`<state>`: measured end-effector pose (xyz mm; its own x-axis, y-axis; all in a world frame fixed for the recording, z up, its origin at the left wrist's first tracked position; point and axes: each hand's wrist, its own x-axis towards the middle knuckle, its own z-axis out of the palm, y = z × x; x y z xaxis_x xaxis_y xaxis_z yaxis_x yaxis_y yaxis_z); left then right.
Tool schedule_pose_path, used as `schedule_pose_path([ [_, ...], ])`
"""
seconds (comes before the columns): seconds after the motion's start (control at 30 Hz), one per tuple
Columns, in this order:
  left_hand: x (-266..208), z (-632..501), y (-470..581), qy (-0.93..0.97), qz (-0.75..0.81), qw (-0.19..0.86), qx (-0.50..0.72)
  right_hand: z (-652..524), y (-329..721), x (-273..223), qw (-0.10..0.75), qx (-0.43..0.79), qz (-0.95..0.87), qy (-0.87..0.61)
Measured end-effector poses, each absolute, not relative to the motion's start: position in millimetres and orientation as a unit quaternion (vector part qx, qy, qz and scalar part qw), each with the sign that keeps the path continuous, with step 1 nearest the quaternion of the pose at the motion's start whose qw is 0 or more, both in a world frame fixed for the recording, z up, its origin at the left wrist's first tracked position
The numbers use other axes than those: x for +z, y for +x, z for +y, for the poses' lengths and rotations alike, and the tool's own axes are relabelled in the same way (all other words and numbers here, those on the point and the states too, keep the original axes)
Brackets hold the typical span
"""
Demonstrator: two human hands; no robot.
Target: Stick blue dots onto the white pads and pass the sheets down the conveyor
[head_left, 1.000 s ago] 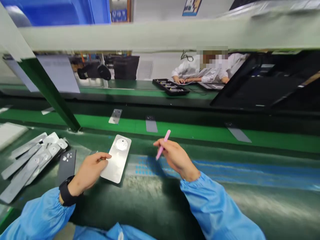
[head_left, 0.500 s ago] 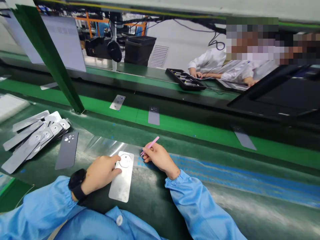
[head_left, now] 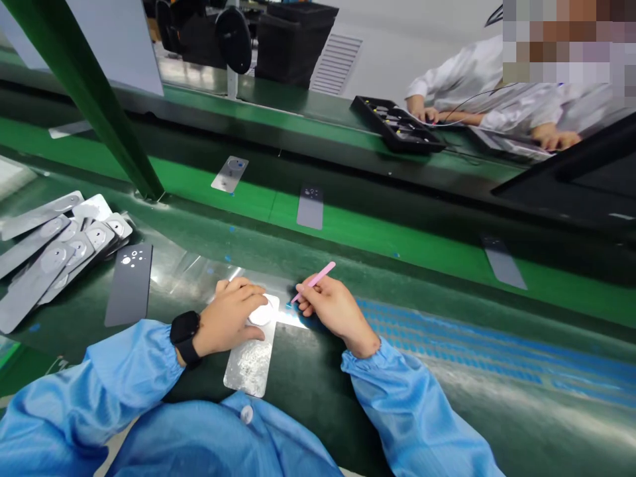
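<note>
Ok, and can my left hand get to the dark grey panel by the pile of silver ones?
Probably yes: the dark grey panel lies uncovered, with nothing standing between it and your left hand, though that hand is on the silver plate.

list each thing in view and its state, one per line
Left hand: open, resting over the silver plate
Silver plate: partly covered by that hand
Right hand: closed around the pink tweezers
Pink tweezers: slanted, tips low; open or shut unclear
Dark plate: lying flat, uncovered
Pile of silver plates: untidy, overlapping
Blue-dotted strip: flat, partly hidden by the right hand
Black tray: open-topped, holding items
Watch: strapped on, screen dark
</note>
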<state>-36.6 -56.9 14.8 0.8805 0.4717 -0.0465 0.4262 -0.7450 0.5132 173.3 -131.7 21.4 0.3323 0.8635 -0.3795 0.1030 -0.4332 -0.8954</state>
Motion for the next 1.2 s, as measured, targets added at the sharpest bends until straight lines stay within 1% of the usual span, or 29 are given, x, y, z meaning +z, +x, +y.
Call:
schedule_pose_path([
  [0.17, 18, -57, -35, 0.931, 0.242, 0.270, 0.039, -136, 175, 26, 0.458, 0.490, -0.330, -0.664],
  [0.23, 18, -57, -35, 0.931, 0.242, 0.270, 0.036, -138, 169, 31, 0.462, 0.484, -0.340, -0.661],
  [0.43, 17, -58, -36, 0.939, 0.234, 0.247, 0.047, -131, 136, 33, 0.421, 0.477, -0.351, -0.687],
  [0.63, 14, -59, -38, 0.943, 0.220, 0.241, 0.064, -122, 133, 28, 0.375, 0.477, -0.353, -0.713],
  [1.2, 12, -59, -38, 0.947, 0.216, 0.228, 0.065, -124, 133, 25, 0.376, 0.472, -0.354, -0.714],
])
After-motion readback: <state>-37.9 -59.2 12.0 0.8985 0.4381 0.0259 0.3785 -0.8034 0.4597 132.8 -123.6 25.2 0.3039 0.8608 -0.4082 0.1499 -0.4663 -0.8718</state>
